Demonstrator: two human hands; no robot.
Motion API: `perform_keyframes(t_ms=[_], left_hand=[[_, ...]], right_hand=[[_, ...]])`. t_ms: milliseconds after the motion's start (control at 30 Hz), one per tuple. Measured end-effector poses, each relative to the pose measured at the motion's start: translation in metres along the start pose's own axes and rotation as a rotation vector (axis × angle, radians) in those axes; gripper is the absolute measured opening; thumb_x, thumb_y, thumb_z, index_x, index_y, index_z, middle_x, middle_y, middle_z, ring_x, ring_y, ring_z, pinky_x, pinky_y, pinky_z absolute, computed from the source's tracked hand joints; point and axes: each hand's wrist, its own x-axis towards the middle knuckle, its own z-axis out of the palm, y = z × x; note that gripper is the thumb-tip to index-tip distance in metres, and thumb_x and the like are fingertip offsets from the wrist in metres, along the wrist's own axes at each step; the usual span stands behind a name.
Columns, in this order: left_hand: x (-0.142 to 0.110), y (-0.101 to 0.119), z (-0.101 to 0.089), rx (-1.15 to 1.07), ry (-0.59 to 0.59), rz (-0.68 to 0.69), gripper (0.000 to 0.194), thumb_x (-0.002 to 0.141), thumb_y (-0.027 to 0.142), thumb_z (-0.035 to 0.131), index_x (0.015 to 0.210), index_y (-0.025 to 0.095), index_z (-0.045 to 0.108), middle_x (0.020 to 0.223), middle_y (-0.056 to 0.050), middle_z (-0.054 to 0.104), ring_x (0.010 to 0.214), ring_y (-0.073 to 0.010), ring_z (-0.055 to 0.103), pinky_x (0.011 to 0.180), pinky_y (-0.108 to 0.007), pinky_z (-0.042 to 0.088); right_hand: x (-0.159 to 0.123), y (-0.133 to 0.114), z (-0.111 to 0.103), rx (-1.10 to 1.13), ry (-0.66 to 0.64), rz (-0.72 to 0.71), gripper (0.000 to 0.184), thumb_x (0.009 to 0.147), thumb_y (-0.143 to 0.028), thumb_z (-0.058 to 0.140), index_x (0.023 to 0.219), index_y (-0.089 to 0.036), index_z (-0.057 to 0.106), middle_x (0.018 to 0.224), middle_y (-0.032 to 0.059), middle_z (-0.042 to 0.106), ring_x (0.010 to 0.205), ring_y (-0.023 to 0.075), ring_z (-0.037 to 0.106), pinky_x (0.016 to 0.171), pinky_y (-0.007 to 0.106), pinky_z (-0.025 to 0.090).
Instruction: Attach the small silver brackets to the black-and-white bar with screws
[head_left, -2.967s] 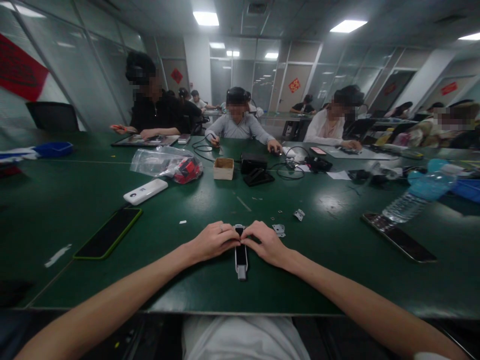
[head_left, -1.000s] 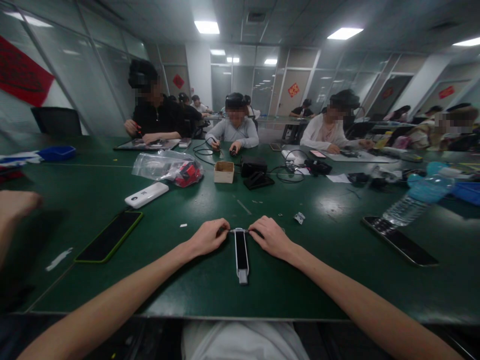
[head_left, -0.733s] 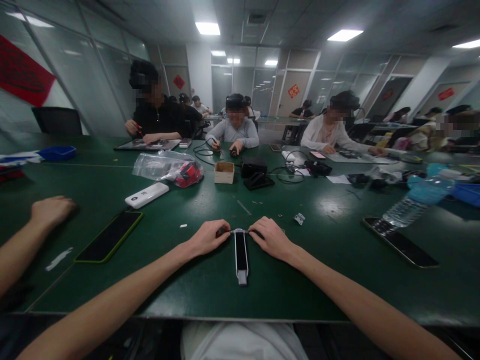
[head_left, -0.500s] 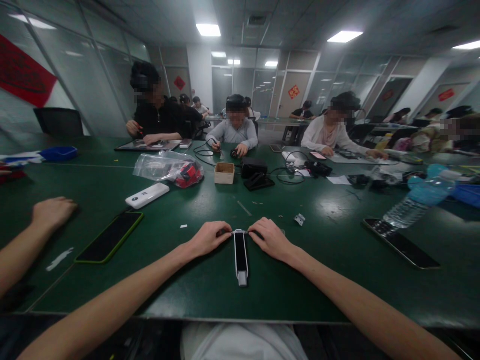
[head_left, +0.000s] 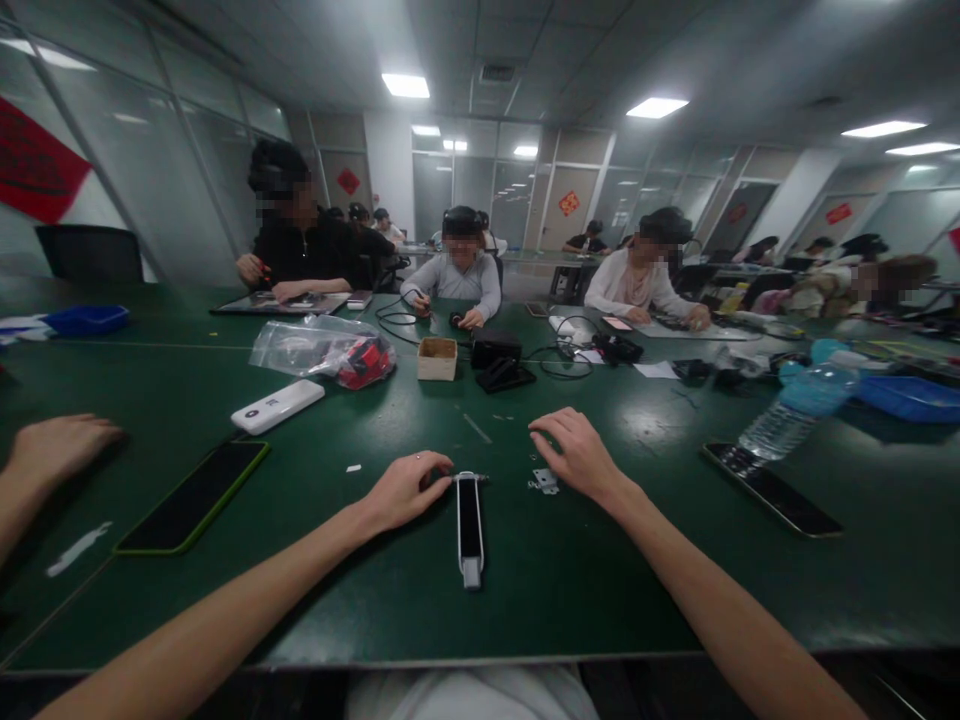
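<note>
A slim device (head_left: 469, 520) with a white frame and a long black face lies on the green table in front of me. Small metal bits stick out at both sides of its far end. My left hand (head_left: 409, 490) pinches the bit on the left side between thumb and fingers. To the right, apart from the device, my right hand (head_left: 581, 455) hovers with thumb and fingers spread and nothing visible in them. Just left of and below its fingertips lie small silvery metal pieces (head_left: 546, 481).
A green-edged phone (head_left: 195, 498), a white power bank (head_left: 277, 406) and another person's hand (head_left: 64, 445) are at left. A water bottle (head_left: 799, 405) leans over a dark phone (head_left: 772, 490) at right. Farther off are a small box (head_left: 437, 360) and a plastic bag (head_left: 315, 350).
My right hand has let go of the device's far end and moved right, over by the small metal pieces. My left hand stays at the device. The view has shifted slightly.
</note>
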Motion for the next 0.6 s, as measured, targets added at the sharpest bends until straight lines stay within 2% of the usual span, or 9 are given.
perform_keyframes(t_ms=[67,100,233,300,433,600], left_hand=[[-0.001,0.0,0.0,0.022,0.026,0.002,0.023,0.088,0.031,0.049,0.104,0.016,0.059,0.088,-0.004,0.064,0.064,-0.0135,0.056,0.066,-0.027,0.045],[-0.001,0.0,0.0,0.035,0.044,0.01,0.023,0.088,0.031,0.049,0.104,0.017,0.059,0.091,-0.005,0.064,0.067,-0.0143,0.057,0.068,-0.028,0.046],[-0.001,0.0,-0.001,0.076,0.107,0.052,0.021,0.089,0.029,0.046,0.103,0.019,0.059,0.098,-0.006,0.065,0.082,-0.0177,0.059,0.075,-0.031,0.045],[-0.001,0.0,-0.001,0.08,0.122,0.07,0.02,0.09,0.027,0.045,0.101,0.018,0.059,0.099,-0.006,0.065,0.086,-0.0185,0.059,0.078,-0.032,0.044],[-0.001,0.001,-0.002,0.078,0.122,0.083,0.018,0.09,0.025,0.044,0.1,0.018,0.058,0.098,-0.005,0.065,0.089,-0.0185,0.059,0.079,-0.032,0.043],[-0.001,0.003,-0.001,0.085,0.107,0.086,0.018,0.089,0.024,0.044,0.098,0.018,0.059,0.097,-0.005,0.065,0.086,-0.018,0.059,0.079,-0.032,0.043]], right_hand=[[-0.001,0.014,-0.01,-0.039,-0.043,0.059,0.02,0.091,-0.025,0.046,0.098,-0.015,0.062,0.096,0.01,0.065,0.092,0.0216,0.055,0.08,0.035,0.041],[-0.003,0.02,-0.014,-0.043,-0.107,0.091,0.021,0.09,-0.027,0.047,0.098,-0.015,0.063,0.094,0.0095,0.065,0.09,0.0214,0.056,0.079,0.034,0.041],[-0.008,0.03,-0.021,0.081,-0.511,0.241,0.029,0.087,-0.041,0.051,0.093,-0.018,0.066,0.08,0.0055,0.066,0.068,0.0169,0.058,0.059,0.027,0.042],[-0.011,0.028,-0.019,0.158,-0.647,0.297,0.03,0.086,-0.043,0.052,0.087,-0.017,0.067,0.076,0.0048,0.066,0.062,0.0148,0.057,0.052,0.024,0.039],[-0.012,0.02,-0.014,0.17,-0.705,0.322,0.022,0.085,-0.034,0.054,0.078,-0.016,0.066,0.072,0.0045,0.066,0.061,0.0141,0.058,0.051,0.022,0.037],[-0.011,0.024,-0.01,0.073,-0.621,0.264,0.017,0.083,-0.025,0.053,0.071,-0.017,0.062,0.068,0.0027,0.063,0.058,0.0126,0.055,0.052,0.022,0.034]])
